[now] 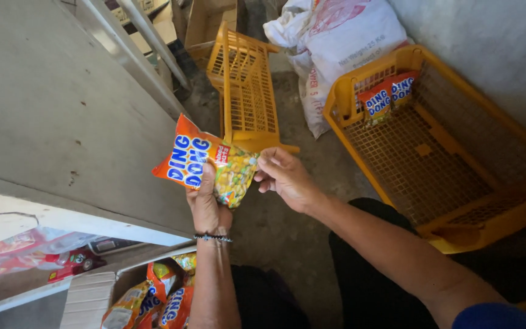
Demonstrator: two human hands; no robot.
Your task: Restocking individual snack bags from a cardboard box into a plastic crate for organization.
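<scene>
My left hand (207, 204) grips an orange snack packet (207, 161) with a clear window showing mixed nuts, held up over the concrete floor. A beaded bracelet circles that wrist. My right hand (284, 176) pinches the packet's right end with its fingertips. To the right, a large yellow plastic crate (458, 158) lies on the floor with two more orange packets (388, 94) at its far corner. Below my left arm, an open cardboard box (89, 295) holds several of the same packets (168, 298).
A grey shelf top (56, 116) fills the left side, with red packets (25, 253) on the shelf beneath. A second yellow crate (245, 91) stands tilted ahead. White sacks (336, 36) lean against the wall behind it. My knees are at the bottom.
</scene>
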